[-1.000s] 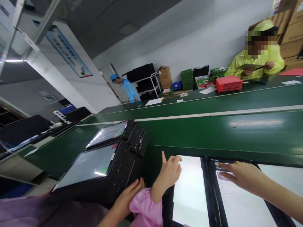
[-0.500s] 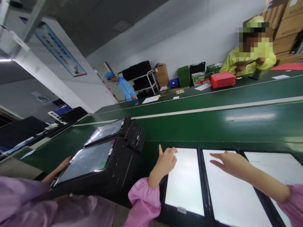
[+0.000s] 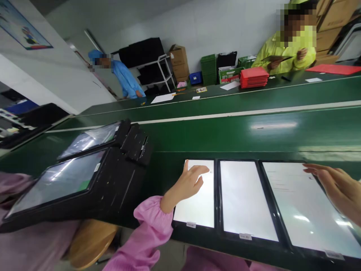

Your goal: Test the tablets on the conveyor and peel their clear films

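This is a long green table (image 3: 254, 131) in a work room. Past its far side, a person in a yellow-green coat (image 3: 284, 56) holds a flat dark board (image 3: 275, 58), with a stack of red trays (image 3: 254, 78) close by. A person in a blue coat (image 3: 124, 77) stands farther to the left.

Near the table's front edge, three big bright screens lie side by side in black frames. Their long sides run from the front edge toward the far side. Two black tablets in thick cases (image 3: 84, 188) lie to their left.

The left hand (image 3: 186, 184) is over the left screen (image 3: 194, 207), near its far left corner. Its grip is loose, with the fingers a bit bent, and it pinches nothing. I cannot tell if a fingertip touches the glass.

The right hand (image 3: 337, 190) is over the right screen (image 3: 299, 203), near its far right corner. Its fingers are spread and hold nothing. The picture's edge cuts off the arm.

No hand is over the middle screen (image 3: 244, 199). Glare makes the screens hard to read.
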Demonstrator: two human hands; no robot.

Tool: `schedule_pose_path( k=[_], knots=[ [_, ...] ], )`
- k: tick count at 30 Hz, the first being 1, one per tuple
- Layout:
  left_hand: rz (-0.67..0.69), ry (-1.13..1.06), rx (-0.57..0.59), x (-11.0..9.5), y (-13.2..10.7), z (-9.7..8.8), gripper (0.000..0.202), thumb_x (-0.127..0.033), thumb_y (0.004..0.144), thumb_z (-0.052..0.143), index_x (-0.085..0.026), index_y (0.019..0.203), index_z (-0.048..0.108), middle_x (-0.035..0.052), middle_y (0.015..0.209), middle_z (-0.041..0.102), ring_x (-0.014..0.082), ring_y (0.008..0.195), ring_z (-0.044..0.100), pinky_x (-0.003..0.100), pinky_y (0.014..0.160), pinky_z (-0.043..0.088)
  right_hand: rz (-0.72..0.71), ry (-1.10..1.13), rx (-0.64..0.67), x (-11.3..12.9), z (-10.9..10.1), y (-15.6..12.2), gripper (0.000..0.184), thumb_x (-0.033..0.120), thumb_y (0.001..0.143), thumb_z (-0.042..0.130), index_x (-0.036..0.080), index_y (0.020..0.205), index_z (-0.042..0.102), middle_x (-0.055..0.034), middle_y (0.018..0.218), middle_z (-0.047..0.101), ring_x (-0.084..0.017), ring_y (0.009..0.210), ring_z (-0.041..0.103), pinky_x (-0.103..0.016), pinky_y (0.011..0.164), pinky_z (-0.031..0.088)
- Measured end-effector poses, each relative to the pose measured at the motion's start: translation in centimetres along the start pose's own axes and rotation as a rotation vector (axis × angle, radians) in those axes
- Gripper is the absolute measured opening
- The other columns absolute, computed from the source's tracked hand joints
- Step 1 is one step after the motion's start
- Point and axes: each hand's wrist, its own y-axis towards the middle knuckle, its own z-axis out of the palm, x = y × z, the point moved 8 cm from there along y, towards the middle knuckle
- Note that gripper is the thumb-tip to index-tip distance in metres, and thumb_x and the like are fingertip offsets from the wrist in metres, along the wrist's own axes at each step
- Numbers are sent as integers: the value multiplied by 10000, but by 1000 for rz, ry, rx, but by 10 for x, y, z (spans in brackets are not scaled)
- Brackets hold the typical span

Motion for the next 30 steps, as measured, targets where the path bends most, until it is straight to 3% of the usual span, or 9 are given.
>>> schedule_pose_path(
  k=[3,6,9,12,16,20,22,25,30],
  knots=[
    [23,36,19,-5,9,6,470,-79,918,316,-222,1286,571,89,1347,706,221,1311,634,722,1280,22,-46,-68,-25,-14,-6,-10,549,561,1089,234,253,1064,688,-121,1005,768,-314,918,736,-444,783,590],
    [80,38,-9,-17,16,2,445,-92,940,300,-210,1272,571,100,1318,718,231,1269,658,779,1245,35,-103,-141,30,-20,-3,-19,569,547,1099,236,236,1092,713,-93,1023,776,-274,942,731,-408,822,576],
    [202,-1,1,-47,25,-1,433,-82,955,304,-216,1283,552,87,1300,728,216,1258,665,752,1262,35,-150,-195,13,-26,0,-25,636,594,1092,200,244,1101,731,-77,1032,777,-262,972,719,-396,824,546],
    [288,-45,103,-83,45,10,411,-53,939,330,-204,1267,527,109,1326,720,226,1278,658,764,1259,30,-204,-241,-52,-27,1,-29,594,565,1102,233,240,1106,731,-82,1016,773,-265,974,709,-402,828,497],
    [354,-92,195,-120,80,32,418,-17,908,343,-179,1261,497,133,1398,687,235,1384,592,764,1265,19,-302,-277,-146,-15,-9,-38,438,445,1111,323,223,1189,692,-89,1023,755,-267,1002,697,-407,875,449],
    [388,-51,224,-129,95,47,446,2,887,365,-154,1275,520,157,1413,672,262,1454,532,770,1260,5,-373,-283,-188,11,-25,-56,336,305,1101,354,203,1279,619,-91,1091,732,-248,1025,684,-379,891,443],
    [415,-55,189,-126,88,44,465,-4,901,363,-160,1310,517,152,1406,680,270,1468,518,779,1256,20,-412,-274,-178,25,-30,-66,297,268,1087,383,197,1270,606,-86,1087,730,-241,1001,681,-372,907,442],
    [472,-88,48,-120,62,25,485,-9,938,322,-157,1373,478,147,1381,699,255,1455,537,763,1264,15,-418,-249,-155,32,-33,-74,258,231,1065,413,206,1231,608,-71,1080,740,-236,1001,684,-368,927,437],
    [565,-120,-118,-127,2,1,533,15,918,375,-181,1404,469,50,1180,783,183,1352,628,601,1325,-44,-262,-257,-110,-1,-16,-58,330,357,1106,337,239,1238,615,-50,1043,757,-244,1022,696,-370,853,453]
  ],
)
